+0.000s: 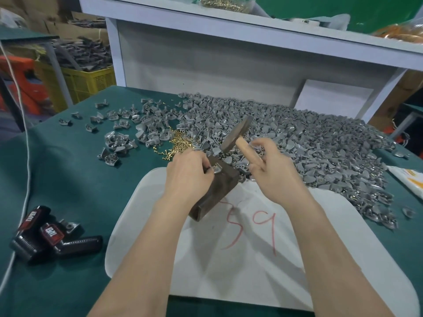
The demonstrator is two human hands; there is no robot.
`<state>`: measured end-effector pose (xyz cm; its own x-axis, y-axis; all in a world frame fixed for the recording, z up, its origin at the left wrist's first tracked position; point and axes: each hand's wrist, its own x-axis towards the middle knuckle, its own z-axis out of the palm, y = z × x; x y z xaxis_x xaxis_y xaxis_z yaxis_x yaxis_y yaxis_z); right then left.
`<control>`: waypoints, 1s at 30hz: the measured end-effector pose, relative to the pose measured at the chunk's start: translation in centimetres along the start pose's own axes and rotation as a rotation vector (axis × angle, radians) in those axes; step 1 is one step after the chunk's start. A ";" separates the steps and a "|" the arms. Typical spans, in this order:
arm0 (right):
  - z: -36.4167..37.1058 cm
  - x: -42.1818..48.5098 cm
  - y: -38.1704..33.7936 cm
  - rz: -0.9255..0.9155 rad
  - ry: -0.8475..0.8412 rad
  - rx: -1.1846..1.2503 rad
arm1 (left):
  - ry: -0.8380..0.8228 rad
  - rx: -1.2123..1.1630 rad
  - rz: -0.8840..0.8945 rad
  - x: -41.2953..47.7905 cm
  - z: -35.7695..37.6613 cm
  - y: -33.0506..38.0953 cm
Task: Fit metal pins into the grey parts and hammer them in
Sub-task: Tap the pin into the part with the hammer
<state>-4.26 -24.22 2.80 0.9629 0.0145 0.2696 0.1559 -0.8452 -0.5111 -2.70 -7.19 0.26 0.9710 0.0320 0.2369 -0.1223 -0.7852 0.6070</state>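
Steadying a grey part [216, 169] on the dark block [220, 187], hammer [237, 136] tilted just above.
Pinching the part with the left hand [188, 173]; gripping the wooden handle with the right hand [273, 164]; brass pins [180, 145] and grey pile [309, 143] just behind on the counter [80, 179].

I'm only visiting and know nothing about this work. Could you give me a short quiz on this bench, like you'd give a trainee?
1. True or false: the right hand grips the wooden-handled metal hammer.
2. The small grey part pinched by the left hand rests on: A) the dark rectangular metal block, B) the green table cover, C) the yellow plastic crate.
3. Which number is written in red on the white rounded plastic sheet?
Key: 1 true; 2 A; 3 59.
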 end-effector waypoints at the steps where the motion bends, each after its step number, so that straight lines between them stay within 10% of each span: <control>1: -0.1 -0.2 -0.4 -0.052 -0.011 0.035 | -0.001 0.001 -0.001 0.0 0.0 0.0; 30: 4.3 2.4 -3.5 0.009 -0.053 -0.105 | -0.006 0.008 0.044 0.0 0.1 -0.1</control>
<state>-1.50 -18.96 1.71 0.9748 0.0323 0.2205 0.1257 -0.8967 -0.4244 -2.68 -7.15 0.16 0.9659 -0.0062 0.2589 -0.1633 -0.7905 0.5903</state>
